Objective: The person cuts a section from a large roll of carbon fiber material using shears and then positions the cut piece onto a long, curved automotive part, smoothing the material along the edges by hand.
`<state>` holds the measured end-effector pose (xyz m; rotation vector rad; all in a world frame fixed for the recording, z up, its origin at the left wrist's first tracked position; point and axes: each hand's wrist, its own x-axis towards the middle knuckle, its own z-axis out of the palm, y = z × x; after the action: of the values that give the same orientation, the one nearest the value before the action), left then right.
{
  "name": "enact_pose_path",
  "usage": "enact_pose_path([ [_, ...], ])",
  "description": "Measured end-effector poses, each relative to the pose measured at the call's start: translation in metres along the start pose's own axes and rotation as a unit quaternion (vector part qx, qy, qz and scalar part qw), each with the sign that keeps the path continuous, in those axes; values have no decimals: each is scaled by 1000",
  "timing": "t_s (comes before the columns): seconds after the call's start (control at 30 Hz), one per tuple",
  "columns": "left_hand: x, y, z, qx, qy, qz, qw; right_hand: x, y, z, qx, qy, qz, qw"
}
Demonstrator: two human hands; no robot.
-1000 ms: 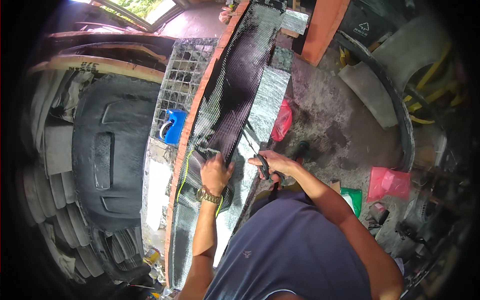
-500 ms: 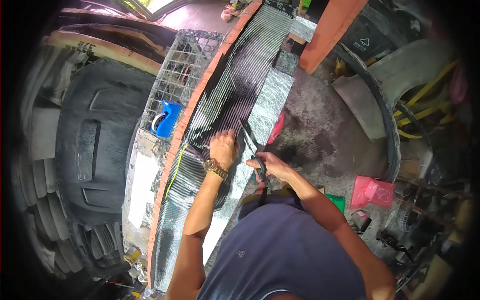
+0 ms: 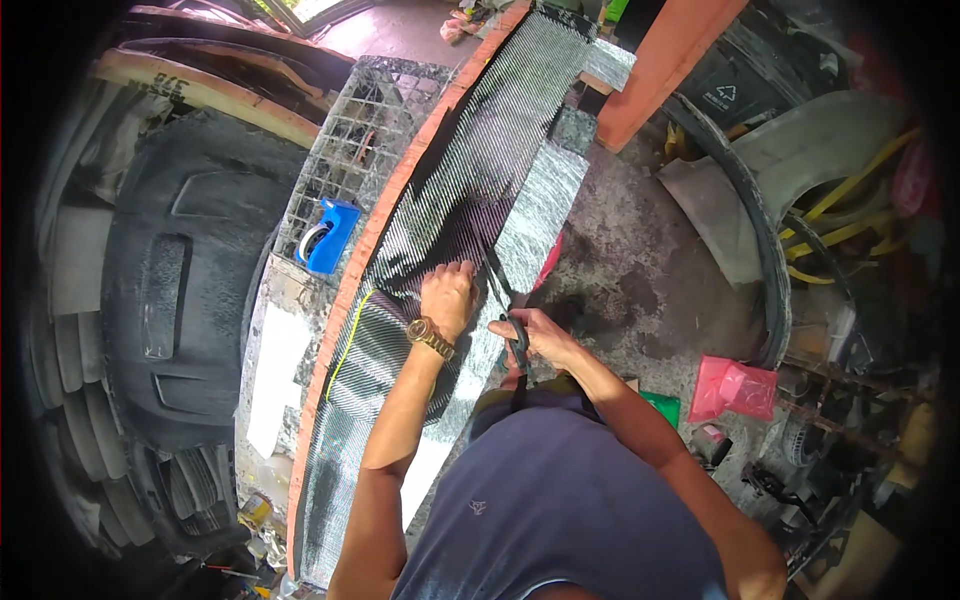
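Note:
A long strip of black-and-silver woven carbon-fibre cloth point(image 3: 480, 150) lies lengthwise in front of me, with folds near its middle. My left hand point(image 3: 449, 298), wearing a gold-coloured wristwatch, has its fingers curled into the cloth at these folds. In my right hand point(image 3: 546, 338) is a pair of dark-handled scissors point(image 3: 519, 343). Their blades point away from me, at the cloth's right edge, and stand slightly apart. A pale, shiny fibrous sheet point(image 3: 548, 200) shows beneath and along that edge. A yellow line point(image 3: 347, 350) runs along the cloth's left side.
An orange-red edge point(image 3: 383, 210) borders the cloth on the left. Beyond it a blue tape dispenser point(image 3: 329, 237) sits beside a wire grid point(image 3: 340, 130). Dark moulded panels point(image 3: 165, 290) stand farther left. Right of me, a pink package point(image 3: 733, 388) and a curved panel point(image 3: 745, 190) lie on the floor.
Both hands stay at nearly the same places on the cloth. The scissor blades look a little farther apart, and the whole view has shifted slightly.

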<state>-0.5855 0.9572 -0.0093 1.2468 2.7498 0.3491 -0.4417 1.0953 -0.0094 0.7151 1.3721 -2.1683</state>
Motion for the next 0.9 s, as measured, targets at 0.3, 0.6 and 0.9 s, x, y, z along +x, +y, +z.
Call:
enact_pose_path([
  [0.3, 0, -1, 3, -16, -2, -4, 1000, -4, 1, 2, 13, 5, -22, 1000],
  [0.6, 4, 1, -2, -19, -16, -12, 1000, -9, -5, -3, -12, -15, -19, 1000],
  [0.9, 3, 1, 0, -26, -14, -13, 999, -7, 3, -10, -6, -40, -2, 999],
])
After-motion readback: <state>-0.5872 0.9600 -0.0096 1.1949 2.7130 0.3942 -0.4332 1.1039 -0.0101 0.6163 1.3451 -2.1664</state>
